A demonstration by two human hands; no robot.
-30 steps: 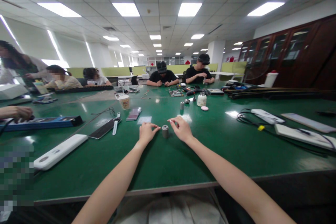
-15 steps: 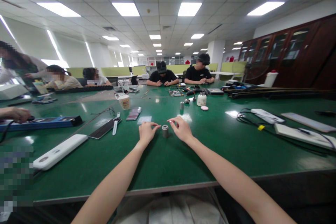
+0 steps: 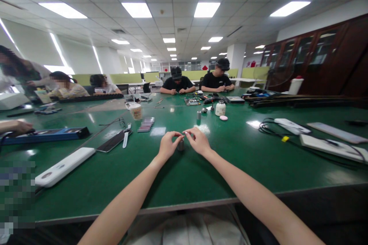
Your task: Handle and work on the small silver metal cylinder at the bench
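Observation:
A small grey metal cylinder (image 3: 181,146) stands upright on the green table in front of me. My left hand (image 3: 169,145) is beside it, thumb and index finger curved together over its top and partly hiding it. Just to the right, my right hand (image 3: 199,141) is raised with its fingers bent and the fingertips brought together near the left fingertips. Anything pinched in either hand is too small or hidden to make out.
Further back stand another metal cylinder (image 3: 199,115), a white jar (image 3: 220,108) and its pink lid (image 3: 223,118). Power strips (image 3: 65,166) and cables lie at both sides. A co-worker's hand (image 3: 19,126) is at a blue strip (image 3: 57,136) on the left.
My left hand has moved right, and its fingers now come over the cylinder's top, which showed uncovered before. My right hand has stayed almost in place.

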